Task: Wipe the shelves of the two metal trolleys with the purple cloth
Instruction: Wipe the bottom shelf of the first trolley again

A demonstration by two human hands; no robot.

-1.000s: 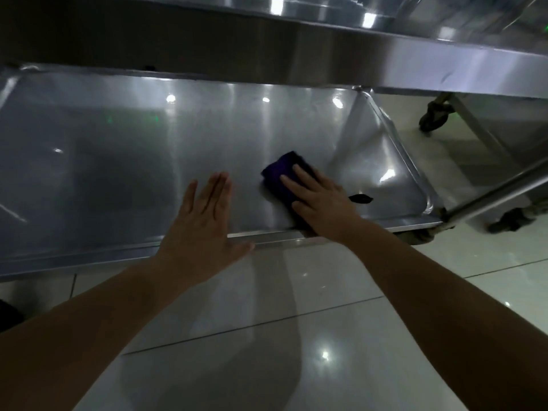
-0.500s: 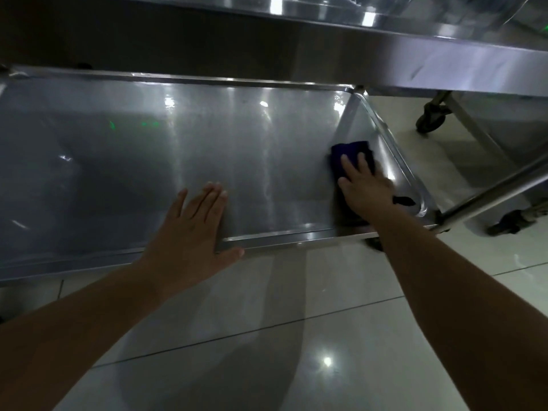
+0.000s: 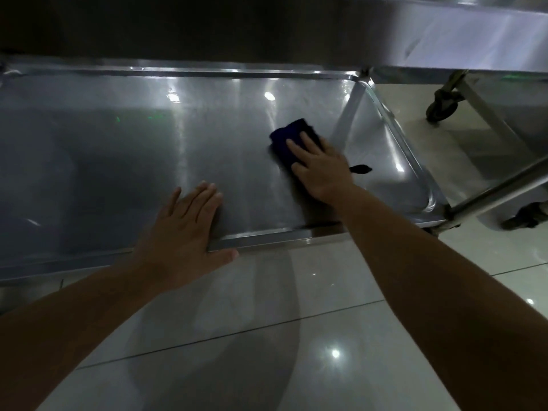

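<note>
**Purple cloth pressed flat on the lower trolley shelf**

The right grip (image 3: pixel 321 170), a bare hand, lies flat with straight fingers on the purple cloth (image 3: pixel 289 137) and presses it against the lower shelf (image 3: pixel 133 149) of the near trolley. The cloth sits in the right part of that shelf, near its raised right wall but not touching it, and its far end shows beyond the fingertips. A small dark scrap (image 3: pixel 360 168) lies just beside the hand; whether it belongs to the cloth cannot be told. The left grip (image 3: pixel 184 232) is spread open and holds nothing, palm over the shelf's front rim, thumb outside the edge. The upper shelf (image 3: pixel 385 34) overhangs. At right stands the second trolley (image 3: pixel 522 120) on a caster (image 3: pixel 441 109), on the glossy tiled floor (image 3: pixel 267 336).
</note>
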